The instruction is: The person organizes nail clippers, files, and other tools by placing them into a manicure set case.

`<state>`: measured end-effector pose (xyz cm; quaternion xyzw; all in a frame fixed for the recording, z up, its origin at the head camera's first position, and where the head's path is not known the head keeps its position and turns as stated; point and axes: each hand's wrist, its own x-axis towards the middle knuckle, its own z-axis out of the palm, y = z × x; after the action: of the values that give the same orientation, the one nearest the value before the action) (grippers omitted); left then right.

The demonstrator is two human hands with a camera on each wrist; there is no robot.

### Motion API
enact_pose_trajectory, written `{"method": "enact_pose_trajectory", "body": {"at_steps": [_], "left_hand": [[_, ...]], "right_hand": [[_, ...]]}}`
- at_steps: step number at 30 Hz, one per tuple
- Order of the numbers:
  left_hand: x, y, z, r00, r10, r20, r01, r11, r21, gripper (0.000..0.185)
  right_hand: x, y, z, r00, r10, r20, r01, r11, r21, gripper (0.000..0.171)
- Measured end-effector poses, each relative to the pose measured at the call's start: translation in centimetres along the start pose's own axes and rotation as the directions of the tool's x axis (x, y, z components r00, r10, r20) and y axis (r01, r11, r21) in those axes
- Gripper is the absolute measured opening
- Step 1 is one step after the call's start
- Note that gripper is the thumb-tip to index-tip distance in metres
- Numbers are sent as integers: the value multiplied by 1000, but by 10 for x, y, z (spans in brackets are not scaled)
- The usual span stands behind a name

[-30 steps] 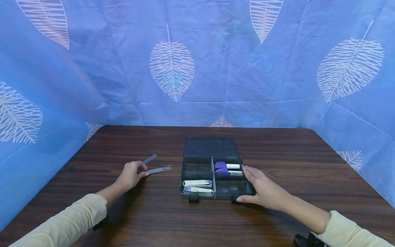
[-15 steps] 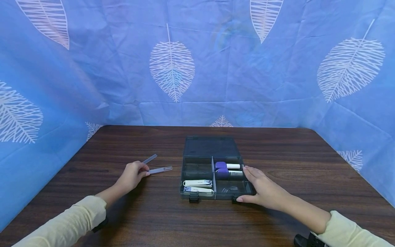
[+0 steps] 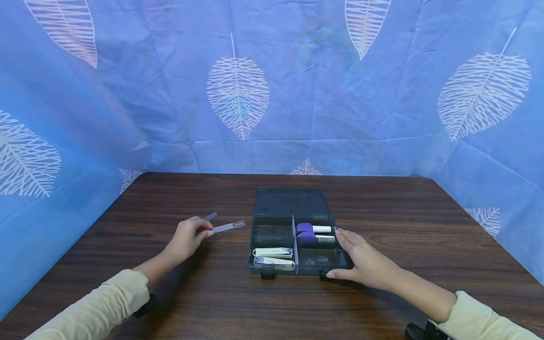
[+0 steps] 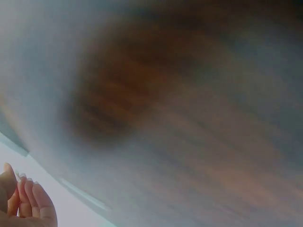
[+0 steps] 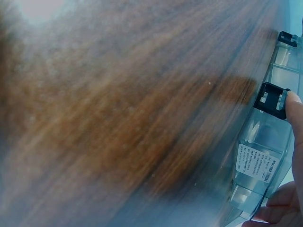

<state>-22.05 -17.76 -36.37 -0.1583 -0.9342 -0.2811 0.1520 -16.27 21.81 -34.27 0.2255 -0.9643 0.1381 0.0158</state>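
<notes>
My left hand (image 3: 187, 238) pinches one end of a narrow translucent strip (image 3: 229, 226), held just above the table left of the box. A second similar strip (image 3: 211, 216) shows behind that hand, partly hidden by it. In the left wrist view only the fingers (image 4: 38, 198) appear, at the lower left corner. My right hand (image 3: 365, 259) grips the right front corner of a dark see-through compartment box (image 3: 272, 231), its lid laid back. The thumb (image 5: 294, 111) is on a black latch (image 5: 272, 100). Two nail clippers (image 3: 273, 257) lie in the front left compartment.
Two purple-and-white items (image 3: 316, 233) lie in the back right compartment, and small clear pieces (image 3: 320, 259) in the front right one. The box stands on a dark wooden table (image 3: 382, 203). A blue leaf-print cloth (image 3: 297, 104) hangs behind.
My left hand has moved slightly right and up, carrying the strip toward the box. The second strip stays where it was. My right hand and the box have not moved.
</notes>
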Motion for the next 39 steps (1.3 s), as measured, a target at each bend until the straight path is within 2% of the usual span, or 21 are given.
{"method": "enact_pose_trajectory", "body": {"at_steps": [5, 16, 23, 32, 36, 39], "left_hand": [[4, 9, 3, 1000, 7, -23, -7, 1000, -26, 5], [19, 34, 14, 1000, 26, 2, -25, 998, -58, 6], [27, 52, 24, 998, 39, 57, -34, 996, -81, 7], [37, 65, 37, 990, 107, 94, -97, 989, -109, 7], [41, 70, 41, 982, 138, 129, -129, 988, -79, 9], [45, 76, 43, 974, 155, 168, -157, 988, -4, 9]], "right_hand": [[0, 1, 1, 1000, 2, -2, -2, 1000, 9, 100], [0, 2, 1, 1000, -11, -11, 11, 1000, 13, 100], [0, 1, 1, 1000, -2, -8, 2, 1000, 10, 101], [1, 1, 2, 1000, -1, -11, 1, 1000, 4, 101], [1, 1, 2, 1000, -2, -8, 2, 1000, 4, 101], [1, 2, 3, 1000, 3, -12, -3, 1000, 5, 100]]}}
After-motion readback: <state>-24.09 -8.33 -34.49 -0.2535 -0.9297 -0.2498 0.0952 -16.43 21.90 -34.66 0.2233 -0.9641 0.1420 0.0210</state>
